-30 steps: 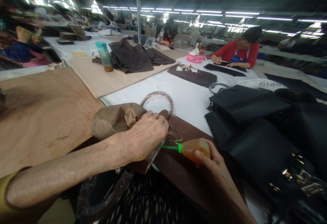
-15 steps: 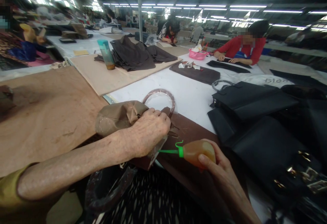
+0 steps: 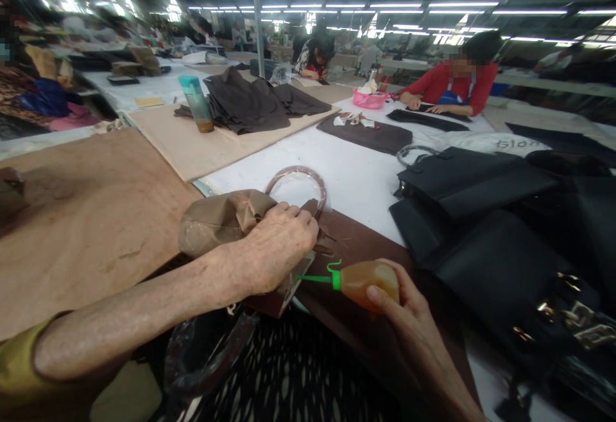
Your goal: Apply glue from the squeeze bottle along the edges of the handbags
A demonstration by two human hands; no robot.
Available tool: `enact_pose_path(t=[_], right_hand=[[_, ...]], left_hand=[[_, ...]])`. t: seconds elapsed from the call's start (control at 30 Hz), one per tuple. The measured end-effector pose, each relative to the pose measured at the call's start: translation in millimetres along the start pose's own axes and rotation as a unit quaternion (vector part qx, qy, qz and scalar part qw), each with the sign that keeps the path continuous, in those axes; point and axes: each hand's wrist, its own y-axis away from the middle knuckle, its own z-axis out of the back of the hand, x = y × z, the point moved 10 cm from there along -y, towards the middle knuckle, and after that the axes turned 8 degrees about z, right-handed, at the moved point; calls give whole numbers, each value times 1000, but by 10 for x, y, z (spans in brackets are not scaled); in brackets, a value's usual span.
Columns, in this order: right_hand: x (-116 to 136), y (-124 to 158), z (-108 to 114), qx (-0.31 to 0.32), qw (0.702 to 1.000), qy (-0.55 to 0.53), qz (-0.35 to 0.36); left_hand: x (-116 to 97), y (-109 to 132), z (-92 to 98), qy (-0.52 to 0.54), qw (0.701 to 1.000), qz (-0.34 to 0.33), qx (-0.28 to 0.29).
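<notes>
My right hand (image 3: pixel 409 310) is wrapped around a squeeze bottle (image 3: pixel 368 286) of amber liquid, tipped on its side. Its thin green nozzle points left, with the tip close to the edge under my left hand (image 3: pixel 282 242). That hand is closed over the upper edge of a brown handbag (image 3: pixel 356 239); its fingertips are hidden. Tan lining (image 3: pixel 212 223) bulges out left of my knuckles. One plastic-wrapped handle (image 3: pixel 296 170) arches behind the hand, and another wrapped handle (image 3: pixel 212 364) hangs near my lap.
Black handbags (image 3: pixel 486 185) are piled to the right. A wooden board (image 3: pixel 86 217) lies at left. Beyond are a teal-capped bottle (image 3: pixel 196 104), dark fabric pieces (image 3: pixel 245 98) and a pink basket (image 3: pixel 369 99). A co-worker in a red top (image 3: pixel 433 82) sits across the table.
The view has shifted slightly. The squeeze bottle and its nozzle have moved a little up and left. My left hand keeps its grip on the bag.
</notes>
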Motion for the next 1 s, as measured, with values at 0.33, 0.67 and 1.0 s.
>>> enact_pose_path(t=[0.33, 0.67, 1.0], right_hand=[[79, 113, 1, 8, 1000, 13, 2], [-170, -80, 132, -48, 996, 76, 29], [-145, -85, 121, -53, 997, 50, 25]], left_hand=[[-16, -1, -7, -7, 1000, 3, 16], [-16, 17, 6, 6, 1000, 4, 16], [10, 7, -13, 3, 1000, -1, -2]])
